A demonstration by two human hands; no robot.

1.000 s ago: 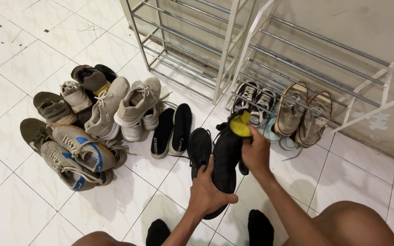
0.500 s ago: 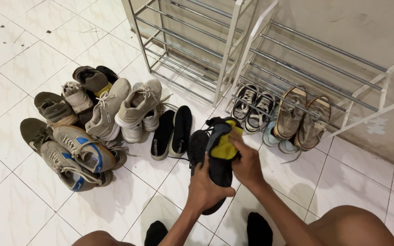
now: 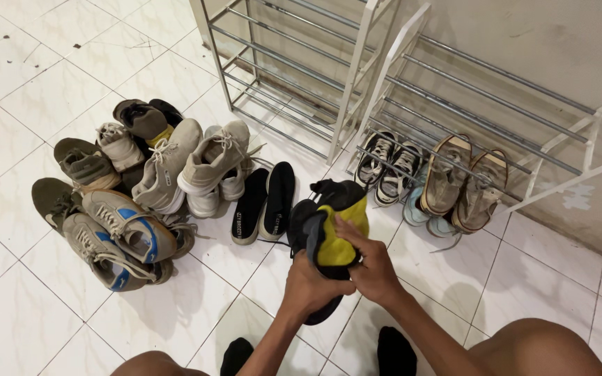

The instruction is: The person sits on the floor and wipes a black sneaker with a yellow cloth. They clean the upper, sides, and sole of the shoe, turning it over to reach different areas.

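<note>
In the head view, at lower centre of the frame, the left hand (image 3: 309, 287) grasps the heel end of a black fabric shoe with a yellow lining (image 3: 332, 233), held above the white tiled floor (image 3: 22, 306). The right hand (image 3: 371, 268) grips the same shoe, fingers pressed on the yellow lining. A second black shoe (image 3: 301, 221) lies just left. A pile of worn sneakers (image 3: 134, 188) fills the left; metal shoe racks (image 3: 384, 90) stand at upper right.

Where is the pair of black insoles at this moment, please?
In the head view, the black insoles lie side by side on the white floor tiles, left of the black shoe with yellow lining and right of the beige sneakers.
</note>
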